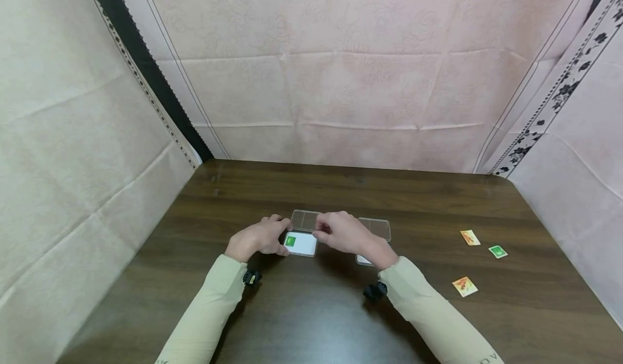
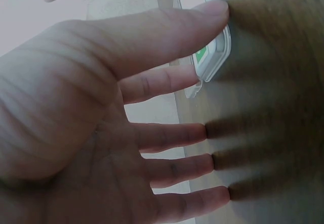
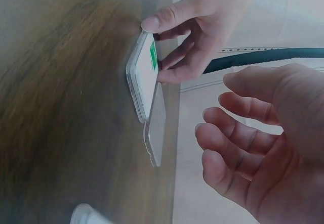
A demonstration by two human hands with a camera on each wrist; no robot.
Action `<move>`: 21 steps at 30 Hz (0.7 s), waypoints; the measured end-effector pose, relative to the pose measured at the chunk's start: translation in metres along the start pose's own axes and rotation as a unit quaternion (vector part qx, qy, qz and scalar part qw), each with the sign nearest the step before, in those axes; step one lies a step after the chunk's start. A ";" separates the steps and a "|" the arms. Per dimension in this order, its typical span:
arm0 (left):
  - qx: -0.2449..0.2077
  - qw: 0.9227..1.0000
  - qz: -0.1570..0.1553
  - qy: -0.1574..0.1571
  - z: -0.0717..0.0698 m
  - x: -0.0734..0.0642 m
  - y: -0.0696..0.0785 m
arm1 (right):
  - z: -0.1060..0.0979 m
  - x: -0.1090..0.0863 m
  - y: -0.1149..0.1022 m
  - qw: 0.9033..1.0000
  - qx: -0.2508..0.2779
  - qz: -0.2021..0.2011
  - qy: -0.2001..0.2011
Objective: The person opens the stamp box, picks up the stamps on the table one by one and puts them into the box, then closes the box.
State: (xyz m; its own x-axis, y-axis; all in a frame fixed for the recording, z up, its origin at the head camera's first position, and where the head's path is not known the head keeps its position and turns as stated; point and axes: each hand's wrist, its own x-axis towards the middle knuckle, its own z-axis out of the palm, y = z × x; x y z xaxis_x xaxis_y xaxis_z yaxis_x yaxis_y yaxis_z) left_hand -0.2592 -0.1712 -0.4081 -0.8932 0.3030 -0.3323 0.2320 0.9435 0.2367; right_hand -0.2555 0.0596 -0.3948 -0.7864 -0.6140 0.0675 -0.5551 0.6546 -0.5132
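A: Clear plastic card case (image 1: 302, 243) lies flat on the dark wooden table (image 1: 311, 310), near the front centre, with its hinged lid (image 1: 305, 219) folded open behind it. A stack of white cards with a green mark on top sits in the tray.

B: Hands?

A: Left hand (image 1: 258, 238) steadies the case's left edge; the left wrist view shows the thumb (image 2: 167, 32) straight along the rim and the other fingers extended, not curled round anything. Right hand (image 1: 348, 233) hovers at the right edge, fingers loosely bent, holding nothing, as the right wrist view shows.

B: How would it handle?

A: Light, I judge. Thin rigid plastic, smooth, likely to skid on the wood if pushed from one side only. The hinge looks like the weak point. Best held by the tray's two short edges, not by the lid.

B: Anything else?

A: A second clear case (image 1: 373, 229) lies open just right of the hands. Three loose cards lie well apart to the right: two orange (image 1: 470, 237) (image 1: 464, 286), one green (image 1: 498, 251).
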 end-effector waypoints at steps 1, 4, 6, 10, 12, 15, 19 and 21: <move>0.000 1.000 0.000 0.000 0.000 0.000 0.000 | -0.001 -0.001 0.000 1.000 0.002 0.001 -0.001; 0.002 1.000 0.000 0.000 0.000 -0.001 0.000 | -0.005 -0.005 0.001 1.000 0.002 0.000 0.001; 0.003 1.000 0.002 0.000 -0.001 -0.001 0.000 | -0.007 -0.007 0.002 1.000 0.000 -0.001 0.003; 0.002 1.000 0.005 0.001 -0.001 -0.002 0.000 | -0.011 -0.012 0.003 1.000 -0.004 -0.001 0.003; 0.001 1.000 0.007 0.002 -0.001 -0.002 0.000 | -0.014 -0.016 0.005 1.000 -0.008 -0.003 0.000; 0.000 1.000 0.009 0.004 0.000 -0.002 0.000 | -0.018 -0.021 0.008 1.000 -0.012 -0.008 -0.005; 0.003 1.000 0.011 0.004 0.000 -0.001 0.000 | -0.022 -0.027 0.012 1.000 -0.019 -0.014 -0.003; 0.004 1.000 0.011 0.003 0.000 -0.001 0.000 | -0.024 -0.029 0.013 1.000 -0.023 -0.014 0.000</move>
State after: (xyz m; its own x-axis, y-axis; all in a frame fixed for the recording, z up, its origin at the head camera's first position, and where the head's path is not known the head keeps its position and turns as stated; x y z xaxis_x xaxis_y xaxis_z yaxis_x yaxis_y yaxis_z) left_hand -0.2582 -0.1719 -0.4073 -0.8903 0.3225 -0.3213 0.2541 0.9377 0.2371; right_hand -0.2463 0.0968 -0.3834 -0.7700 -0.6328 0.0820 -0.5896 0.6565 -0.4704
